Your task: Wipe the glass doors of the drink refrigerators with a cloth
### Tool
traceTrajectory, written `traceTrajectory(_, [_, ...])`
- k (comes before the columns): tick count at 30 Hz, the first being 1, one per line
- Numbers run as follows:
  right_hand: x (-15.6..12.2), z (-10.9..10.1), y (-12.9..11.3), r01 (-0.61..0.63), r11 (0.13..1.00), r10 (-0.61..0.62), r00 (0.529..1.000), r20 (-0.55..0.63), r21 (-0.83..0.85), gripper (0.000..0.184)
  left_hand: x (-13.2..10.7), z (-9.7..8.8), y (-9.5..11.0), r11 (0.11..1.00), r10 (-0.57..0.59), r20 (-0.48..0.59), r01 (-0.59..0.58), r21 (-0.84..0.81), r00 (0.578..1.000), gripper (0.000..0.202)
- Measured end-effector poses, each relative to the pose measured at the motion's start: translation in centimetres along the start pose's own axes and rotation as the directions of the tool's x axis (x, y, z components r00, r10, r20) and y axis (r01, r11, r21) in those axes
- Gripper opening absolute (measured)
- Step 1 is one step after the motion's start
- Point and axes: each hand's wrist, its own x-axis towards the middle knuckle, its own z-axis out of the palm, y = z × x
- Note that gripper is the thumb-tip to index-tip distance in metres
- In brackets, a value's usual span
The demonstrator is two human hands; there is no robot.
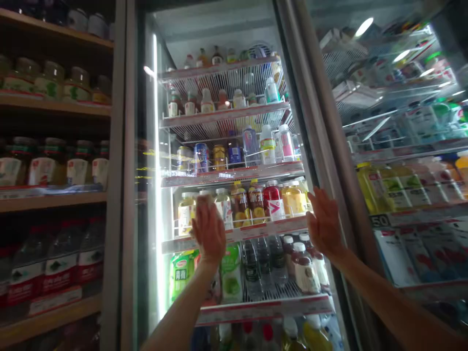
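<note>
Both my arms reach forward toward a lit drinks fridge (234, 27) with a glass front. My left hand (210, 231) is open, its fingers stretched upward and slightly blurred, in front of a shelf of bottles. My right hand (325, 219) is open too, raised beside the fridge's right metal frame (320, 112). Neither hand holds anything. Whether either palm touches the glass, I cannot tell. Between the hands stand brown tea bottles (258, 204), a red bottle (274, 200) and yellow bottles (294, 199). My left hand and forearm hide part of the shelves behind.
On the left, wooden shelves (54, 200) carry jars (49, 158) and red-labelled bottles (60, 263). Another glass-fronted fridge on the right holds yellow-green bottles (376, 187) and cartons (398, 256). Green bags (181, 273) and clear bottles (252, 265) fill a lower shelf.
</note>
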Motion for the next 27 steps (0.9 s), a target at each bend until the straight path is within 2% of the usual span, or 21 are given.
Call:
traceTrajectory(2, [-0.9,0.2,-0.4,-0.008,0.999,0.009,1.0,-0.021,0.036,0.054,-0.7,1.3,4.8,0.985,0.17,0.117,-0.165,-0.046,0.979,0.057])
traceTrajectory(5, [-2.2,0.2,-0.7,-0.008,0.995,0.013,0.998,-0.054,0.098,0.054,-2.8,2.9,11.9,0.902,0.429,0.204,-0.404,-0.151,0.88,0.055])
traceTrajectory(7, [-3.0,-0.2,-0.4,-0.009,0.992,0.016,0.998,-0.055,0.128,0.054,-4.3,3.3,14.9,0.844,0.535,0.221,-0.501,-0.192,0.816,0.052])
traceTrajectory(8, [-3.3,-0.5,-0.1,-0.01,0.99,0.017,0.999,-0.051,0.139,0.054,-5.0,3.4,15.5,0.817,0.575,0.225,-0.54,-0.201,0.787,0.052])
traceTrajectory(10, [-3.9,-1.4,0.7,-0.006,0.987,0.012,0.999,-0.038,0.158,0.054,-5.9,3.0,15.1,0.789,0.614,0.208,-0.583,-0.194,0.761,0.052])
traceTrajectory(11, [-4.2,-1.8,1.1,-0.002,0.987,0.007,1.0,-0.029,0.162,0.054,-6.0,2.7,14.0,0.795,0.606,0.195,-0.579,-0.179,0.771,0.052])
traceTrajectory(13, [-4.9,-2.6,1.7,0.004,0.988,-0.001,1.0,-0.021,0.157,0.054,-5.6,1.8,10.7,0.855,0.518,0.165,-0.501,-0.138,0.839,0.053])
traceTrajectory(16, [-5.9,-2.9,1.3,0.02,0.99,-0.02,1.0,0.001,0.14,0.056,-4.2,0.7,5.7,0.97,0.242,0.132,-0.239,-0.042,0.961,0.057])
traceTrajectory(18, [-6.5,-2.2,0.0,0.046,0.988,-0.049,0.999,0.015,0.149,0.058,-3.8,0.1,4.4,0.997,0.07,0.085,-0.071,0.015,0.994,0.059])
traceTrajectory(19, [-6.7,-1.7,-0.8,0.06,0.986,-0.064,0.998,0.025,0.154,0.059,-4.1,-0.1,4.4,0.999,0.032,0.079,-0.034,0.028,0.996,0.059])
traceTrajectory(20, [-6.9,-1.1,-1.7,0.072,0.985,-0.078,0.996,0.031,0.154,0.06,-4.6,-0.2,4.9,0.998,0.054,0.097,-0.056,0.023,0.994,0.059])
traceTrajectory(21, [-7.0,-0.5,-2.6,0.082,0.986,-0.088,0.996,0.035,0.147,0.061,-5.4,-0.3,5.7,0.99,0.143,0.128,-0.144,-0.002,0.981,0.058])
traceTrajectory(22, [-7.0,0.1,-3.4,0.091,0.987,-0.098,0.994,0.041,0.133,0.061,-6.3,-0.3,6.5,0.961,0.275,0.159,-0.272,-0.042,0.948,0.056])
traceTrajectory(24, [-6.9,1.1,-4.4,0.117,0.989,-0.124,0.99,0.065,0.091,0.062,-7.9,-0.2,7.6,0.856,0.517,0.192,-0.504,-0.118,0.834,0.052])
traceTrajectory(25, [-6.8,1.4,-4.6,0.131,0.989,-0.135,0.988,0.071,0.067,0.063,-8.5,-0.2,7.6,0.816,0.578,0.191,-0.562,-0.137,0.793,0.05])
traceTrajectory(26, [-6.7,1.6,-4.6,0.141,0.989,-0.144,0.987,0.075,0.045,0.063,-8.8,-0.3,7.1,0.809,0.588,0.185,-0.571,-0.141,0.787,0.049])
traceTrajectory(27, [-6.6,1.7,-4.5,0.146,0.989,-0.147,0.986,0.075,0.024,0.063,-9.0,-0.6,6.0,0.833,0.553,0.183,-0.537,-0.131,0.813,0.048])
